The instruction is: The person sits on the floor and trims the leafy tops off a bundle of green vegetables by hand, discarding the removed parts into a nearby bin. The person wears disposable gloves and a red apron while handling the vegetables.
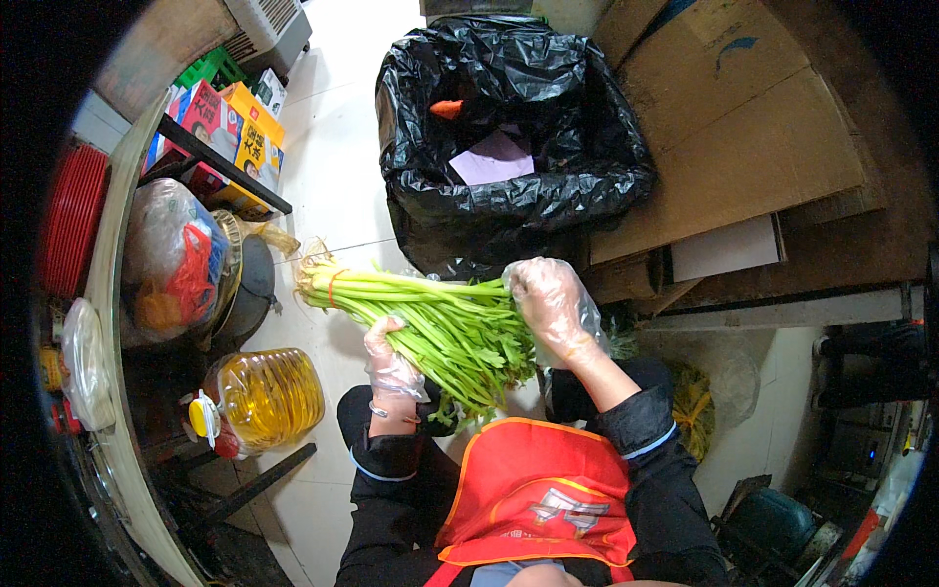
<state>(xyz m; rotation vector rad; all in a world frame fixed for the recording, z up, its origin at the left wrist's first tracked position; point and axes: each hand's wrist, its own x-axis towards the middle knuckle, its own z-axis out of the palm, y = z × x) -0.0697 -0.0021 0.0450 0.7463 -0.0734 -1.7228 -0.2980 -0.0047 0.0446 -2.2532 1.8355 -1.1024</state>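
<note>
A large bunch of leafy green celery [425, 315] lies across my hands, its pale roots [314, 273] pointing left and its leaves to the right. An orange band [334, 288] ties the stalks close to the root end. My left hand [389, 348], in a clear plastic glove, holds the bunch from below, thumb over the stalks. My right hand [546, 304], gloved the same way, is closed around stalk tops at the leafy end; its fingertips are hidden. Just beyond the celery stands a bin lined with a black plastic bag [499, 213].
Inside the bin lie a pale purple sheet [495, 158] and an orange scrap [447, 109]. Flattened cardboard [741, 139] leans at the right. On the left are a jug of yellow oil [271, 400], a table edge [110, 242], filled plastic bags [172, 257] and printed boxes [253, 147].
</note>
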